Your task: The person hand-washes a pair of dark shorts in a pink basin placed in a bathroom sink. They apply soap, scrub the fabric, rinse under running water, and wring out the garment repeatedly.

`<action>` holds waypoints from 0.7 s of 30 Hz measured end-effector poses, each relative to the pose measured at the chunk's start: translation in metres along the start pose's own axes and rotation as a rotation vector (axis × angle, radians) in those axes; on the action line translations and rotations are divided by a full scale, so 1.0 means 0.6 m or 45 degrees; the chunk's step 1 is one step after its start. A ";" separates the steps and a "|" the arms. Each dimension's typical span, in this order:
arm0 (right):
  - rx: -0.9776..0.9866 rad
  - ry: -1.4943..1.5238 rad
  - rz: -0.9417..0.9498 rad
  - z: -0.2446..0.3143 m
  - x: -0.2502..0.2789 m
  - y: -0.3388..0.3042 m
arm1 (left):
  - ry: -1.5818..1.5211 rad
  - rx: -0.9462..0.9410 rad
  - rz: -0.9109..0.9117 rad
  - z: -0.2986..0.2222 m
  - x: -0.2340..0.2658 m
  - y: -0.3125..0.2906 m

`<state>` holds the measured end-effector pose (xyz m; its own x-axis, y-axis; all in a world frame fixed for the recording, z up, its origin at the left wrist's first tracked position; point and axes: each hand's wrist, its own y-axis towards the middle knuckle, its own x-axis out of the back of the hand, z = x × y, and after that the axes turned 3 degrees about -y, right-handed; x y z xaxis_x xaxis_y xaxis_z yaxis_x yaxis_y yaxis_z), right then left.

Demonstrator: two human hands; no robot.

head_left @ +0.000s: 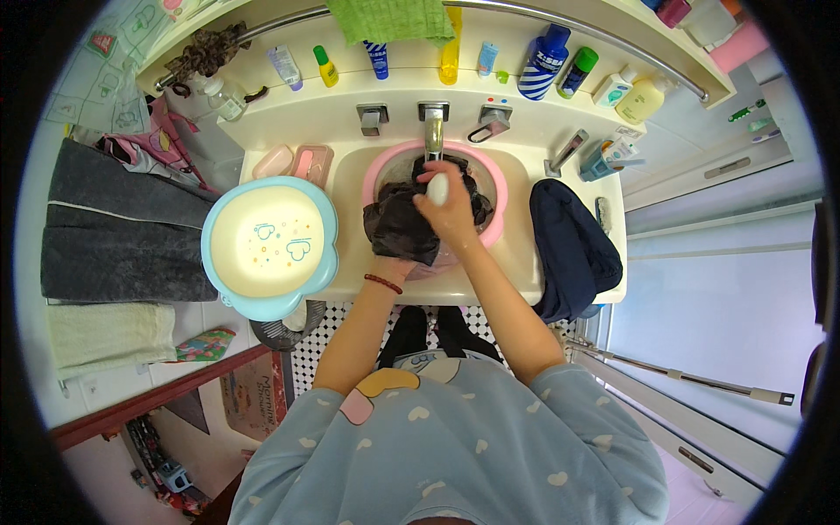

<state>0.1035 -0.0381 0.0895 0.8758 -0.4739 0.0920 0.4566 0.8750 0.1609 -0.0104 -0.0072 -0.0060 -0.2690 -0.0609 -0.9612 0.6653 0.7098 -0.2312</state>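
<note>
My right hand [451,208] is closed round a white bar of soap [438,188], just below the faucet [434,131]. A wet dark garment [401,223] lies over my left hand [394,268], which holds it up from underneath; those fingers are hidden by the cloth. The soap is beside the upper right part of this garment. More dark cloth [481,206] sits inside the pink basin [500,188], which stands in the white sink [522,254].
Left of the sink is a blue-rimmed basin [328,271], with a pink soap dish [317,164] behind it. Dark blue cloth [569,249] hangs over the right edge. Bottles and tubes line the shelf, including a blue striped can [544,63]. A green towel [389,19] hangs above.
</note>
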 end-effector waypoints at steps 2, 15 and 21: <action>0.303 -0.382 0.081 -0.010 -0.021 -0.024 | -0.048 0.140 0.043 0.006 0.001 -0.007; 0.372 -0.888 0.311 -0.025 -0.074 -0.081 | -0.131 0.191 0.143 0.023 -0.067 -0.059; 0.308 -0.868 0.358 -0.043 -0.083 -0.096 | -0.052 0.127 0.058 -0.003 -0.061 -0.072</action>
<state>0.0377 -0.0627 0.0501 0.6280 -0.2618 0.7329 0.1157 0.9627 0.2448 -0.0303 -0.0345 0.0394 -0.2100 -0.0602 -0.9758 0.7427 0.6393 -0.1993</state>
